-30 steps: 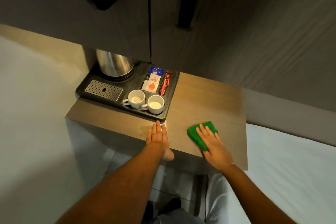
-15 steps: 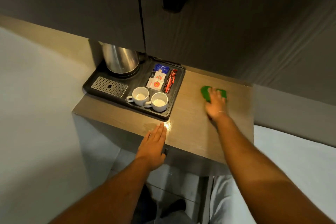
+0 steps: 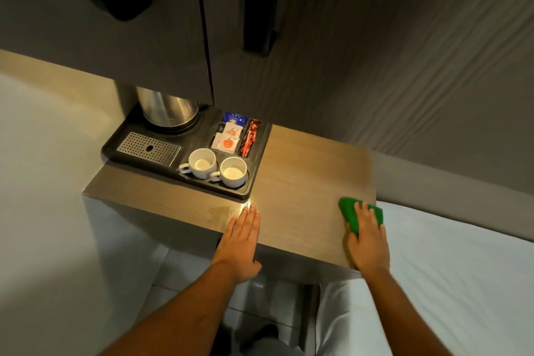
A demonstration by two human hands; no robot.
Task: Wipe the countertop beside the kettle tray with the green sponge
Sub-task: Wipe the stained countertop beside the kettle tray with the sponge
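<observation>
The green sponge [image 3: 351,212] lies flat on the wooden countertop [image 3: 303,182] near its right edge. My right hand [image 3: 367,240] presses down on the sponge, fingers spread over it. My left hand [image 3: 241,240] rests flat, palm down, on the countertop's front edge just below the tray's near right corner. The black kettle tray [image 3: 260,165] sits on the left half of the countertop with a steel kettle [image 3: 167,108], two white cups [image 3: 218,167] and sachets [image 3: 231,133].
Dark cabinet doors [image 3: 144,23] with black handles hang over the kettle. A white bed [image 3: 448,269] adjoins the countertop's right side. A grey padded wall [image 3: 419,66] stands behind. White floor tiles [image 3: 179,269] show below the counter.
My right hand has slid the sponge from the back of the countertop to its front right edge. The left hand has stayed on the front edge.
</observation>
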